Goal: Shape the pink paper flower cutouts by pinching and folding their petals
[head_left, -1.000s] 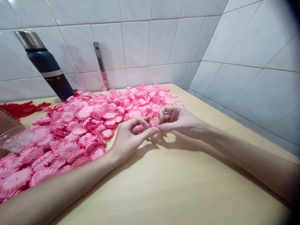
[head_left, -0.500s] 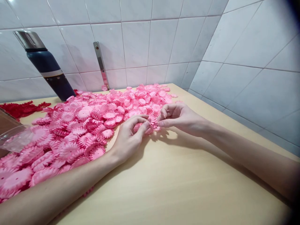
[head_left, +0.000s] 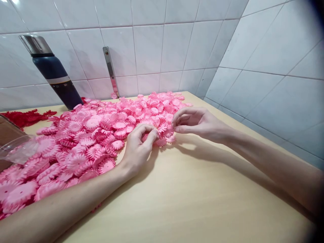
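Many pink, frilled, flower-shaped pieces point(head_left: 92, 123) lie heaped over the left and back of the pale wooden table point(head_left: 177, 202). At the heap's right front edge, my left hand point(head_left: 140, 145) has thumb and index finger pinched together; what they hold is too small to make out. Just right of it my right hand point(head_left: 194, 124) is raised a little over the table, fingers curled and thumb tip close to the index finger. Anything between its fingertips is too small to tell. Pink pieces show between the two hands.
A dark blue bottle point(head_left: 57, 76) with a steel cap stands at the back left. Red pieces point(head_left: 26, 118), a cardboard box point(head_left: 8, 130) and a clear plastic container point(head_left: 19, 150) are at the left. A metal bracket point(head_left: 110, 71) is fixed to the tiled wall.
My right hand has risen slightly and drawn a little to the right, away from my left. My left index finger has curled in closer to the thumb. The view has shifted slightly.
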Demonstrator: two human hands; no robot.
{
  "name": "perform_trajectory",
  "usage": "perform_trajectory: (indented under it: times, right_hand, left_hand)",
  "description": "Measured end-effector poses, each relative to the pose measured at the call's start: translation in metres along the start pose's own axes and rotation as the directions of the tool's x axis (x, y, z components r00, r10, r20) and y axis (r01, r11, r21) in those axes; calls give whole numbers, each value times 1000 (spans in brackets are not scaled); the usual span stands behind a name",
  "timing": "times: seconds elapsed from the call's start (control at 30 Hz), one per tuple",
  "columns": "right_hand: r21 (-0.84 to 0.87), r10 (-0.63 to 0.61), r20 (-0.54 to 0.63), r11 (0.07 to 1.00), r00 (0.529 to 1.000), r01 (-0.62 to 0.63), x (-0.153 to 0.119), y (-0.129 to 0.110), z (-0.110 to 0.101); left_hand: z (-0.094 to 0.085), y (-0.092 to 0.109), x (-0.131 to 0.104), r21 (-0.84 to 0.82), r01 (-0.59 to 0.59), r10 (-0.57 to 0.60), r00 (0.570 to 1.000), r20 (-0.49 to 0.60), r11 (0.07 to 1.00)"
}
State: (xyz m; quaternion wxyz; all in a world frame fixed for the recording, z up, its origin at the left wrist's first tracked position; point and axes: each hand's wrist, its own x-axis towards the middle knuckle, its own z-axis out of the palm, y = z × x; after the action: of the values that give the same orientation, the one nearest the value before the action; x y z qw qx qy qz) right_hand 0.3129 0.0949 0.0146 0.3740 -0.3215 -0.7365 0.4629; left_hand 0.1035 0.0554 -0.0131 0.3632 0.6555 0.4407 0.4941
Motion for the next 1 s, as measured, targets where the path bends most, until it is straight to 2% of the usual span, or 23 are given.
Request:
perform_trajectory:
  times: [0.17, 0.3, 0.4, 0.5, 0.57, 0.67, 0.77, 0.9, 1.0]
  right_hand:
    - [-253, -121, 57, 959, 991, 131, -2, 0, 5]
    - [-418, -237, 23, 880, 971, 225, -2, 2, 13]
    - [-522, -320, -51, 816, 946, 248, -1, 4, 20]
    - [-477, -320, -137, 851, 938, 221, -1, 7, 27]
    - [-427, -318, -166, 877, 934, 222, -2, 9, 31]
    - [-459, -372, -156, 847, 915, 266, -5, 8, 36]
    - [-495, -393, -138, 822, 909, 280, -7, 4, 38]
    - [-443, -332, -182, 868, 925, 225, -7, 1, 36]
    - [-312, -226, -230, 938, 947, 148, -3, 3, 26]
  left_hand:
    - [1, 1, 0, -9, 33, -32, 998, 45, 999]
    - [2, 5, 0, 10, -2, 1, 996, 94, 1000]
    - [3, 8, 0, 8, -42, 41, 991, 126, 999]
    - [3, 10, -1, 17, -59, 56, 990, 128, 998]
    - [3, 10, -1, -7, -23, 23, 993, 118, 1000]
    - [3, 10, -2, -48, 63, -57, 991, 118, 997]
    - [4, 10, -2, 8, 96, -96, 991, 97, 995]
    - [3, 11, -1, 106, 49, -59, 995, 84, 993]
    - [2, 13, -2, 129, -1, -9, 997, 77, 992]
